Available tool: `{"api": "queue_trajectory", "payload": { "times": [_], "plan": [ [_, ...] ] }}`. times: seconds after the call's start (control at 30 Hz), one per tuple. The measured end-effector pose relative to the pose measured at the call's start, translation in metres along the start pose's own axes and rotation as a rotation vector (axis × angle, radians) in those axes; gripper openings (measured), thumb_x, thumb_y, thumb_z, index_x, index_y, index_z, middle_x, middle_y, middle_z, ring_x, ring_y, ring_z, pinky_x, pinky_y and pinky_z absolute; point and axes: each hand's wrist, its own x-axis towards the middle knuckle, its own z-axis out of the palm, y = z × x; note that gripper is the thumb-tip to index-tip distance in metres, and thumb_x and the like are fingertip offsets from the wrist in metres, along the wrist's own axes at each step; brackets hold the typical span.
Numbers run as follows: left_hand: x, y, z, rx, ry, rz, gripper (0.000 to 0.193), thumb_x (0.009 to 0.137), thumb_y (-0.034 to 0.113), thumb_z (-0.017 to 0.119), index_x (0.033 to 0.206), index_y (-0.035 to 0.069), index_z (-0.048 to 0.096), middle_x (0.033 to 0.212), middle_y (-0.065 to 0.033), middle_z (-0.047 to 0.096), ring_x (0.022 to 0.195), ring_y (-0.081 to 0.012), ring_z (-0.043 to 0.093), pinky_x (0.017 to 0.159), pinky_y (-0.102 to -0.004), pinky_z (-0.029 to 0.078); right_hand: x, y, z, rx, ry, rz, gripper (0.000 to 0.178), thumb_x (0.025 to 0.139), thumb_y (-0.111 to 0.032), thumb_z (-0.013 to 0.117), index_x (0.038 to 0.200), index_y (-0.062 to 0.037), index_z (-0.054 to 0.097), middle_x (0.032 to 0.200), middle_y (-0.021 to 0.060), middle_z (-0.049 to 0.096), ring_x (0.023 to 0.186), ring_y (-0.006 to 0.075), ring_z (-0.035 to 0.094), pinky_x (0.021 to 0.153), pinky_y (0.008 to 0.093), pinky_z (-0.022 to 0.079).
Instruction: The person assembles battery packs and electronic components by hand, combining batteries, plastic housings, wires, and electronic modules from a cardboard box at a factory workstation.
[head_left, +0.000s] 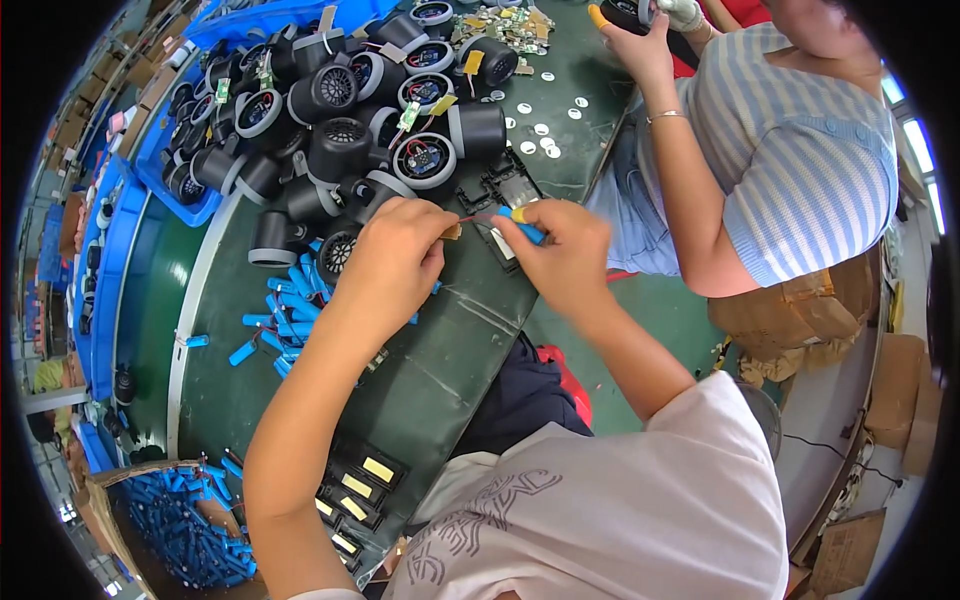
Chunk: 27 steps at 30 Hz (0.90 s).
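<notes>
My right hand (pixel 565 252) pinches a blue cylindrical battery (pixel 530 233) between thumb and forefinger; a yellow cover wraps one fingertip. Thin dark red wires (pixel 478 216) stretch from there to my left hand (pixel 398 250), whose closed fingertips grip them. A small tan piece (pixel 453 232) shows at the left fingertips, partly hidden. Just beyond my hands lies an open black plastic casing (pixel 510 182) on the green table (pixel 440 350). Loose blue batteries with wires (pixel 290 310) are heaped left of my left forearm.
Black round housings with grey rims (pixel 335 88) pile up at the far left, some with small circuit boards. White discs (pixel 541 129) lie scattered beyond. A carton of blue batteries (pixel 180 530) and black cases with pale pads (pixel 357 486) are nearer. A co-worker (pixel 800 170) sits at right.
</notes>
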Motion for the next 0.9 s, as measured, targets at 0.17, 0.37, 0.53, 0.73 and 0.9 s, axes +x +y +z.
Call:
{"api": "queue_trajectory", "payload": {
  "times": [0.17,0.37,0.53,0.73,0.9],
  "plan": [
    [0.004,-0.003,-0.001,-0.038,-0.059,-0.024,0.025,0.071,-0.008,0.062,0.095,-0.002,0.065,0.09,-0.012,0.066,0.084,-0.0302,0.06,0.075,-0.0371,0.049,-0.009,-0.001,0.019,-0.103,0.122,-0.157,0.017,0.068,-0.013,0.076,0.068,-0.0034,0.062,0.075,0.0068,0.062,0.064,0.0253,0.057,0.054,0.035,0.045],
    [-0.011,-0.003,-0.005,0.032,-0.049,0.032,0.026,0.069,-0.01,0.058,0.093,-0.001,0.063,0.088,-0.0131,0.063,0.085,-0.0326,0.059,0.078,-0.0397,0.048,0.002,-0.016,-0.004,-0.16,-0.1,-0.288,0.009,0.071,-0.009,0.071,0.075,-0.003,0.066,0.088,0.0071,0.063,0.081,0.0265,0.055,0.067,0.038,0.047],
    [-0.044,0.02,-0.023,-0.003,0.03,0.076,0.03,0.068,-0.007,0.059,0.097,-0.001,0.063,0.095,-0.0128,0.061,0.093,-0.0309,0.057,0.081,-0.0369,0.048,0.036,-0.041,-0.003,0.535,-0.452,-0.284,0.05,0.07,0.009,0.057,0.118,-0.0027,0.054,0.121,0.0139,0.053,0.106,0.0297,0.055,0.088,0.0367,0.047],
    [-0.062,0.013,-0.09,-0.524,0.402,-0.383,0.028,0.081,-0.011,0.061,0.106,-0.002,0.064,0.104,-0.0103,0.064,0.093,-0.0152,0.062,0.084,-0.0268,0.052,0.029,-0.063,0.021,0.995,-0.517,-0.164,0.076,0.064,0.006,0.048,0.137,-0.005,0.032,0.139,0.0151,0.039,0.128,0.0264,0.041,0.104,0.042,0.033],
    [-0.082,0.019,-0.131,-0.542,0.513,-0.349,0.028,0.082,-0.011,0.061,0.109,-0.005,0.061,0.102,-0.0126,0.065,0.096,-0.0174,0.063,0.086,-0.0295,0.052,-0.005,-0.094,0.06,0.938,-0.525,-0.181,0.109,0.063,-0.016,0.081,0.145,-0.0067,0.009,0.145,0.0167,0.023,0.131,0.0339,0.033,0.102,0.0461,0.035]
  ]
}}
